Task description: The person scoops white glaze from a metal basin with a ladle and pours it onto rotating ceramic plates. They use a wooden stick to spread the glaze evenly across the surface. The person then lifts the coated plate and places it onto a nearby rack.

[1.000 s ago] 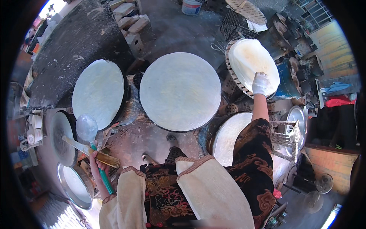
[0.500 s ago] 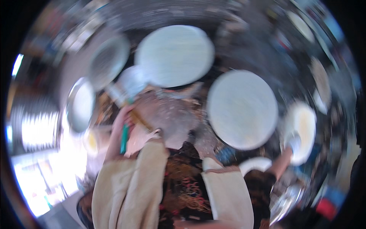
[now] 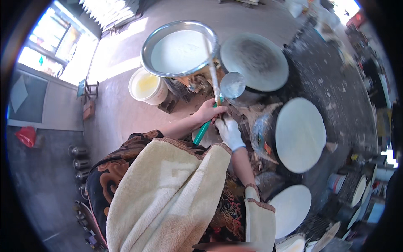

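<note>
My bare left hand point(image 3: 210, 112) is closed around the green handle point(image 3: 202, 133) of a ladle, whose round bowl point(image 3: 233, 85) is up and right of it. The same hand also grips a long stick point(image 3: 214, 80) coated in white, which reaches over a metal basin point(image 3: 147, 52) of white liquid point(image 3: 178, 50). My right hand point(image 3: 230, 132), in a white glove, meets the left one at the tools' lower ends. Its fingers are curled together, and what they hold is hidden. Beside the ladle bowl lies a round griddle point(image 3: 254, 62) with a dark grey middle.
Left of the basin stands a white bucket point(image 3: 158, 97) with yellow contents. To my right are a white-covered round griddle point(image 3: 300, 135) on a stand and another pale round one point(image 3: 291, 210) nearer. A wall with a red bag point(image 3: 26, 136) is on the left.
The view has turned left toward the basin. My right hand, formerly out over a white-coated surface at far right, has come across to my left hand, which still holds the ladle and stick.
</note>
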A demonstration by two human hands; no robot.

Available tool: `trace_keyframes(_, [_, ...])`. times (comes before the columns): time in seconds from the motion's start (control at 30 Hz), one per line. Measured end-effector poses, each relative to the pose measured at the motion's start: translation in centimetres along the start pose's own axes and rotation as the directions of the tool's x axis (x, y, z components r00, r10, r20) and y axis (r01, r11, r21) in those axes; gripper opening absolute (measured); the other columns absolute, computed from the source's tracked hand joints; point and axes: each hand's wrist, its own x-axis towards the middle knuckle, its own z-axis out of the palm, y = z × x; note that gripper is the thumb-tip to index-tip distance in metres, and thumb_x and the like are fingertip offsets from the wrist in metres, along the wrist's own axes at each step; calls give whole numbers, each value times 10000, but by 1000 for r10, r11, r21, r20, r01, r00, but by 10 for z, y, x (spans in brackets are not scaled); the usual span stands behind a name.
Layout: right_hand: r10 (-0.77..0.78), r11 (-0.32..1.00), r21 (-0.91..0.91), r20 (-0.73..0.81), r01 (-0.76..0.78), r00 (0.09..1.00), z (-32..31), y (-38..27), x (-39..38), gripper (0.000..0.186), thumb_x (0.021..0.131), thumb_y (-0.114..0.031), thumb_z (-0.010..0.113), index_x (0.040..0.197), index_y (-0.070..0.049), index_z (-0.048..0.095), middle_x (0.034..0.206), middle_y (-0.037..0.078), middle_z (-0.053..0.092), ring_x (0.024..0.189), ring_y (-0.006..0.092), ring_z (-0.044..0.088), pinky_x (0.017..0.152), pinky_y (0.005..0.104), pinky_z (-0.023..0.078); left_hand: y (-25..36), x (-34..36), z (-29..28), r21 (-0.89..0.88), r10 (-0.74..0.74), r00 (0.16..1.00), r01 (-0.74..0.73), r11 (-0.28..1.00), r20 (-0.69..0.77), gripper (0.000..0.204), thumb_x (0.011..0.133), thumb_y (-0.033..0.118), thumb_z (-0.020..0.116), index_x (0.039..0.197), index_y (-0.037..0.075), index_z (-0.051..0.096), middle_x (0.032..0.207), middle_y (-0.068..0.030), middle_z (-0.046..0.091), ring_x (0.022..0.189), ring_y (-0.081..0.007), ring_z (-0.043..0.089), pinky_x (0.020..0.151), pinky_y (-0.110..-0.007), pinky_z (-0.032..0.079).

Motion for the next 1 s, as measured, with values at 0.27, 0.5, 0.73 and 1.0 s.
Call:
trace_keyframes(0.27, [56,918,-374,-201,-130,978,34,-38,199,366,963,-298,458,1217,-61,574,942,235,647,853,350,650,771,434,499,24,156,-255,-411,-198,955,93,907,-221,321,958,382,522,1041,72,520,629,-13,499,425,-77,417,362,-220,379])
trace_keyframes(0.5, [426,522,-803,-49,-289,903,22,-81,321,403,966,-368,360,1245,-156,559,1019,230,643,972,396,616,829,497,486,42,267,-393,366,-27,831,273,890,-556,318,952,277,487,967,-36,541,652,-108,574,486,-190,582,448,-352,507])
trace_keyframes(0.73, [363,781,-568,74,-260,929,42,-37,327,462,957,-412,384,1189,-73,593,1070,267,605,1010,418,579,877,484,458,16,300,-390,30,-302,887,333,943,-349,262,948,237,490,911,-19,532,654,-87,538,463,-169,496,424,-334,462])
trace_keyframes(1.0, [127,979,-142,-119,-143,985,74,-33,272,372,961,-289,507,1245,-59,572,778,106,653,613,164,604,550,285,476,114,255,-319,-451,-84,982,-2,892,-171,187,963,225,480,868,66,450,613,-10,417,452,-93,384,394,-248,339])
